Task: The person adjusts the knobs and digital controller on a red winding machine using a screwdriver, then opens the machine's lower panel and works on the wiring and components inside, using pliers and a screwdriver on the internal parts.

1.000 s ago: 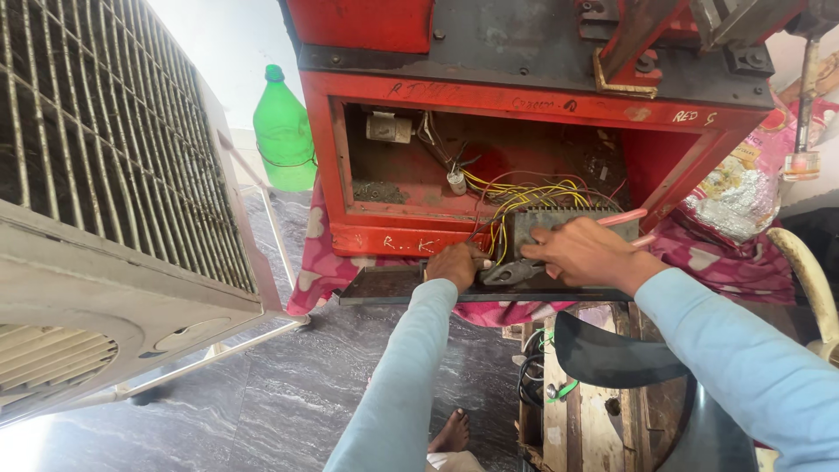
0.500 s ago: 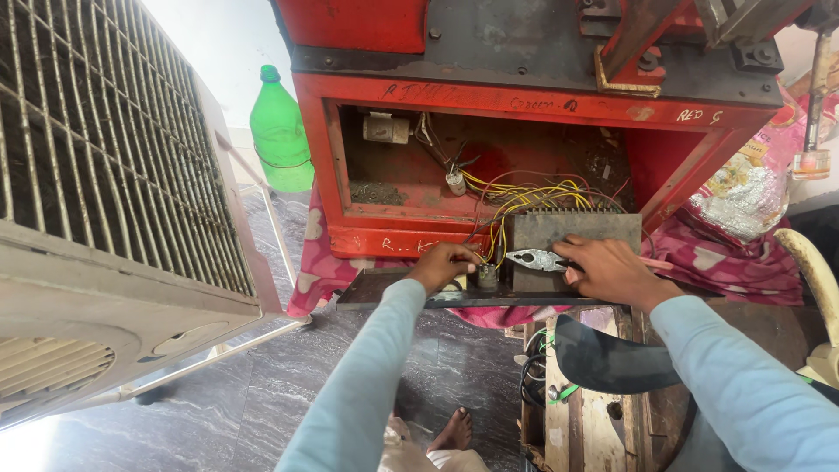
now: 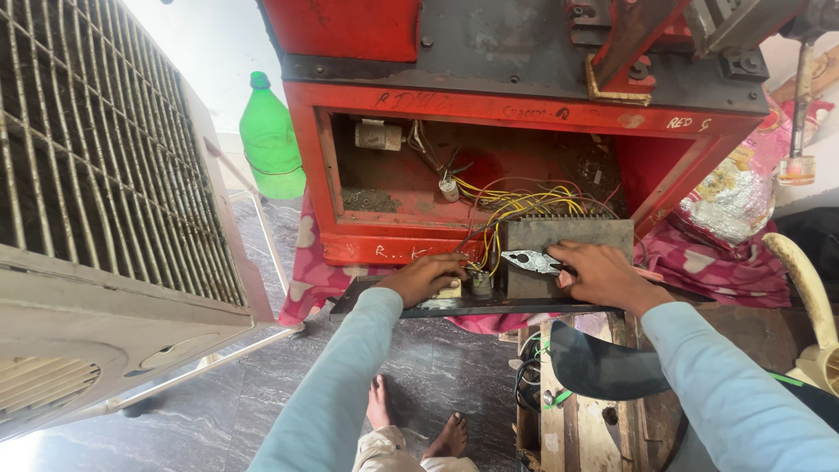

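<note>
Head view: a person is sitting in front of an open red machine [image 3: 524, 114], both arms in light blue sleeves reaching toward its lower opening.
Right hand: the right hand [image 3: 603, 275] is wrapping its fingers closed around the handles of a pair of pliers [image 3: 530, 260], whose jaws are pointing toward nine o'clock.
Pliers: they are lying across the front of a grey metal block [image 3: 568, 253], just right of the bundle of yellow wires [image 3: 516, 203].
Left hand: the left hand [image 3: 428, 278] is resting on the dark tray [image 3: 489, 304] at the foot of the opening, fingers curled over a small pale part; whether it is gripping that part I cannot tell.
Between the hands: a small round part [image 3: 481, 281] is standing on the tray, close to the left fingertips and the plier jaws.
Wires: they are running from the grey block up toward twelve o'clock into the red cavity.
At nine o'clock: a large cooler with a metal grille [image 3: 96, 192] is standing on the dark stone floor.
At eleven o'clock: a green plastic bottle [image 3: 271, 140] is standing behind the machine's left corner.
At six o'clock: the person's bare feet [image 3: 419, 428] are showing on the floor.
Under the machine: a pink patterned cloth [image 3: 708, 253] is spreading out on both sides.
</note>
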{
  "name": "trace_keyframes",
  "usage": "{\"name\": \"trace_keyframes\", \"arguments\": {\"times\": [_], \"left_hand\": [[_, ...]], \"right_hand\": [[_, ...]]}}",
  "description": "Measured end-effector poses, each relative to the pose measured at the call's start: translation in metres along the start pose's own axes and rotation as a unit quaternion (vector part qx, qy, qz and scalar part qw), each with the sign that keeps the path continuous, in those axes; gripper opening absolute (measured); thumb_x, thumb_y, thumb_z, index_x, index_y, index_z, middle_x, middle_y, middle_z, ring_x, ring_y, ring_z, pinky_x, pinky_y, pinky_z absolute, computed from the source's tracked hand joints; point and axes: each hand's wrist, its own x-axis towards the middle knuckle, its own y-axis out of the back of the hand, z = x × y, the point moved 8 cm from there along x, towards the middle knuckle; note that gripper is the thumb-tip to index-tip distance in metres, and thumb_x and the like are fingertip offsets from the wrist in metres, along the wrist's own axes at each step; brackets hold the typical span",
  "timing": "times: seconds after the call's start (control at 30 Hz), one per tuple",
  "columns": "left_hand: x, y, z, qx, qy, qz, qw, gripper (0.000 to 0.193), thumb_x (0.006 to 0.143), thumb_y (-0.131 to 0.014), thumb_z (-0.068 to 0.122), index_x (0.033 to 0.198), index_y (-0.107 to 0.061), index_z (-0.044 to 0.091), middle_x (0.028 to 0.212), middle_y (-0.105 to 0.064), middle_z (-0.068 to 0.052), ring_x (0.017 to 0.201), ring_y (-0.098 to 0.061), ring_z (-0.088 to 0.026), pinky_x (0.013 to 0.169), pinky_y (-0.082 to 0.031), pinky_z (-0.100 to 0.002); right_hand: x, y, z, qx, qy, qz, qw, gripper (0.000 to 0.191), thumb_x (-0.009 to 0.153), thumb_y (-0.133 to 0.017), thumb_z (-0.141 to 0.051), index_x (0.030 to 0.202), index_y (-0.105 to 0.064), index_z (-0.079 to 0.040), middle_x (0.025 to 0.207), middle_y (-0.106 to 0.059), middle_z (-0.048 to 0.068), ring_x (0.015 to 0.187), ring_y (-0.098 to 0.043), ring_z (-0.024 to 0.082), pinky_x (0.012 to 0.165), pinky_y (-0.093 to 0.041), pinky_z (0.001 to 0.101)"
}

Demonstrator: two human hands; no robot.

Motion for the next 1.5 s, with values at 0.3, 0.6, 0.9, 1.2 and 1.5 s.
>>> {"name": "trace_keyframes", "arguments": {"times": [0.3, 0.6, 0.9, 1.2, 1.5], "left_hand": [[0.006, 0.008, -0.005, 0.089, 0.025, 0.078, 0.993, 0.028, 0.099, -0.055, 0.02, 0.119, -0.067, 0.006, 0.125, -0.065, -0.01, 0.118, -0.061, -0.034, 0.101, -0.047, -0.046], [-0.004, 0.045, -0.007, 0.054, 0.064, 0.31, 0.947, 0.024, 0.101, -0.052, 0.021, 0.108, -0.068, 0.005, 0.112, -0.068, -0.015, 0.098, -0.066, -0.039, 0.086, -0.051, -0.05], [0.005, 0.042, -0.04, 0.043, 0.235, 0.306, 0.922, 0.022, 0.103, -0.053, 0.024, 0.11, -0.066, 0.008, 0.091, -0.073, -0.021, 0.091, -0.07, -0.04, 0.082, -0.052, -0.052], [0.014, 0.032, -0.015, -0.051, 0.11, 0.309, 0.943, 0.03, 0.098, -0.053, 0.017, 0.127, -0.057, 0.009, 0.114, -0.069, -0.016, 0.104, -0.067, -0.037, 0.088, -0.051, -0.049], [0.028, -0.005, 0.009, 0.065, 0.007, 0.093, 0.994, 0.033, 0.1, -0.06, 0.041, 0.119, -0.075, 0.018, 0.127, -0.063, -0.001, 0.13, -0.047, -0.023, 0.115, -0.036, -0.043]], "right_hand": [[0.0, 0.001, 0.002, 0.004, -0.018, -0.005, 1.0, 0.055, 0.075, -0.07, -0.023, 0.129, -0.061, -0.015, 0.123, -0.067, 0.009, 0.106, -0.066, 0.039, 0.087, -0.053, 0.0521], [0.0, -0.003, 0.005, -0.02, -0.057, -0.004, 0.998, 0.057, 0.077, -0.072, -0.022, 0.132, -0.061, -0.017, 0.134, -0.064, 0.006, 0.111, -0.066, 0.037, 0.09, -0.054, 0.0505], [-0.006, -0.004, -0.009, -0.022, -0.068, 0.035, 0.997, 0.052, 0.074, -0.071, -0.014, 0.125, -0.062, -0.014, 0.112, -0.066, 0.009, 0.096, -0.069, 0.035, 0.082, -0.054, 0.0498], [-0.009, 0.006, -0.019, -0.034, -0.058, 0.054, 0.996, 0.036, 0.071, -0.072, -0.012, 0.105, -0.06, -0.011, 0.098, -0.063, 0.009, 0.09, -0.067, 0.037, 0.082, -0.051, 0.0524], [-0.01, 0.0, -0.016, -0.03, -0.049, 0.068, 0.996, 0.04, 0.071, -0.072, -0.013, 0.108, -0.059, -0.013, 0.098, -0.062, 0.008, 0.104, -0.065, 0.031, 0.085, -0.046, 0.0513]]}}
